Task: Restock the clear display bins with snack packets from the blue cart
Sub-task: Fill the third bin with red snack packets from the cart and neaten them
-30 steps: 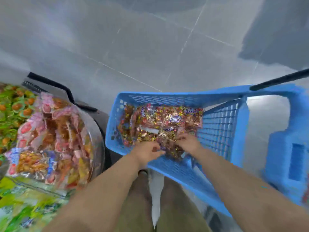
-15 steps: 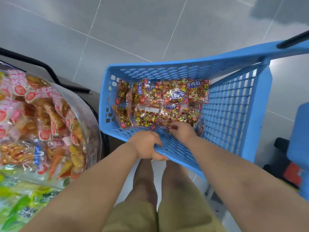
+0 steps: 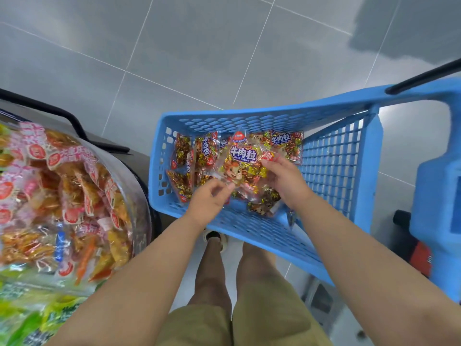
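Over blue cart basket: left hand fingers curled, pinching lower edge of beef-cube packet; right hand grips its right side. Spare packets lie beneath and beyond the fingers. Well left of the fingers, clear bin heaped with snacks

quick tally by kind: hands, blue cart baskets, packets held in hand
hands: 2, left hand and right hand
blue cart basket: 1
beef cubes packet, held by both hands: 1
total: 4
loose packets in the basket overlap, uncounted
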A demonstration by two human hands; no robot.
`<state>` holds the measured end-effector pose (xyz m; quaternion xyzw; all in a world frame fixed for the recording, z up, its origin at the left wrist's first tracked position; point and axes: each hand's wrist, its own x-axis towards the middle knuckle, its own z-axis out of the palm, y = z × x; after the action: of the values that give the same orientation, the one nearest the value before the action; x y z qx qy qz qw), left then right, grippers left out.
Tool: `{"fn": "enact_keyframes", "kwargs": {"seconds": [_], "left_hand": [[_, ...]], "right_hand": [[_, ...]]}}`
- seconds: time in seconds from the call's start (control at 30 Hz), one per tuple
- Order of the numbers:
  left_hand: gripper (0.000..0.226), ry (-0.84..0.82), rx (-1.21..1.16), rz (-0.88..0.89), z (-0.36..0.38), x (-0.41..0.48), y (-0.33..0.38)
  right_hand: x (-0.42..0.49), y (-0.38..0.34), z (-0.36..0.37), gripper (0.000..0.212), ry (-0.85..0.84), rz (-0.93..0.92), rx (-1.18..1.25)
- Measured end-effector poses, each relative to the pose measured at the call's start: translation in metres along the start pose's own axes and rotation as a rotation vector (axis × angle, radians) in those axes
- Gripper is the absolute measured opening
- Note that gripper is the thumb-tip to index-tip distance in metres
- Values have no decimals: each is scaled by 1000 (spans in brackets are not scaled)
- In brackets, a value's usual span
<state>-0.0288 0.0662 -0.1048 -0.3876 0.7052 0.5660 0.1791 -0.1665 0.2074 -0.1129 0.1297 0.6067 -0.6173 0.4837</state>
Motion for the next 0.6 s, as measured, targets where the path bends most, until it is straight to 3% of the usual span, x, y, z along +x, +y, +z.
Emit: {"fn": "enact_keyframes", "kwargs": {"seconds": [0.03,0.13,0.2,0.3,0.37,0.43,0.5,0.6], "left_hand": [[22,53,-113,-36,-5,3,5],[17,90,-527,-128,-19,13,18],[24,70,-758,-163,-29,19,20],[35,108,-750,-229,-35,27,15],[34,179,-670,-264,-33,31,11],[33,239,-613,-281,-30,34,5],[35,269,-631,-304,-29,37,2],[29,262,-655,-322,-29,40,-3]], "right_hand": [[2,-1,1,10,-8,30,30],[7,4,9,32,-60,158,61],[9,9,16,29,-160,248,145],[12,15,21,14,-158,306,169],[25,19,16,23,73,228,-24],[44,22,4,36,458,112,-289],[63,20,-13,51,803,120,-316],[89,17,-30,81,902,324,-177]]}}
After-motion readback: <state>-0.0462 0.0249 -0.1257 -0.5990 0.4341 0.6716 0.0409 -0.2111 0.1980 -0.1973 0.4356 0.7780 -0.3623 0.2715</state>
